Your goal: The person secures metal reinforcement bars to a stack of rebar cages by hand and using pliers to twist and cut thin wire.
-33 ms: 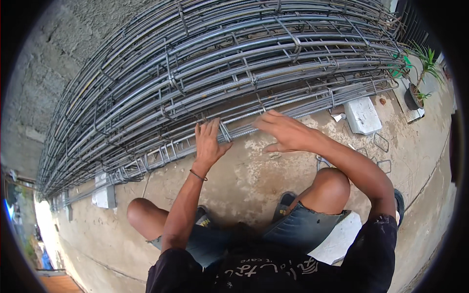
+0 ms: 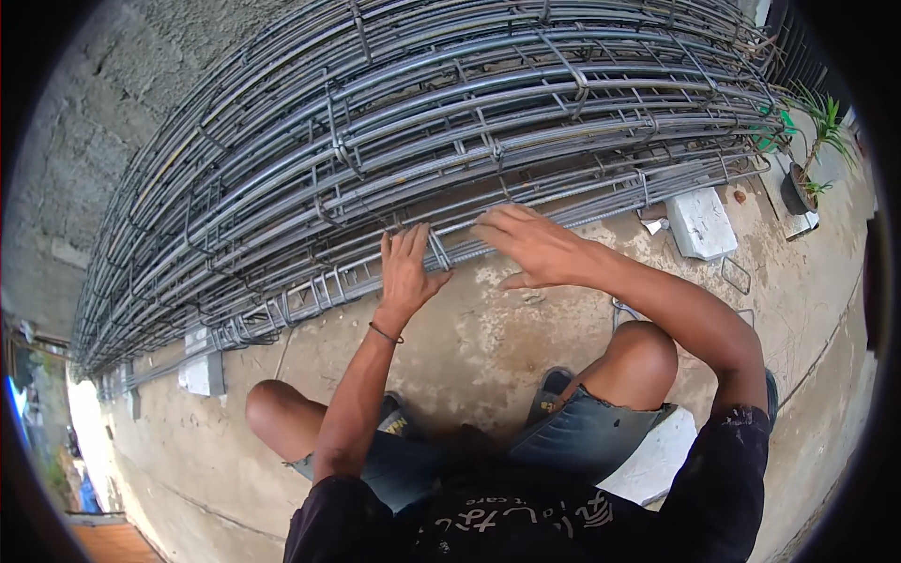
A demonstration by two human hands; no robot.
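Note:
A long stack of steel rebar cages [image 2: 580, 86] stretches across the upper part of the head view. My left hand [image 2: 407, 274] reaches to its near lower edge, fingers apart over the bars, thumb pointing right. Just right of those fingers, a rectangular wire stirrup [image 2: 437, 250] crosses the near bars. My right hand [image 2: 531, 248] is over the same lowest bars, fingers stretched out leftward and thumb apart. Whether its fingertips touch the steel I cannot tell. Several more stirrups [image 2: 321, 289] sit bunched along the bars to the left.
White blocks [image 2: 702, 223] [image 2: 199, 373] stand under the cages at right and left. Loose stirrups [image 2: 736, 276] lie on the concrete floor [image 2: 488, 328]. A potted plant [image 2: 798, 190] is at far right. A rough wall [image 2: 56, 178] rises behind the stack. My knees are bent below my hands.
My right hand has shifted slightly left and up, closer to the stirrup and my left hand. The left hand stays at the bars.

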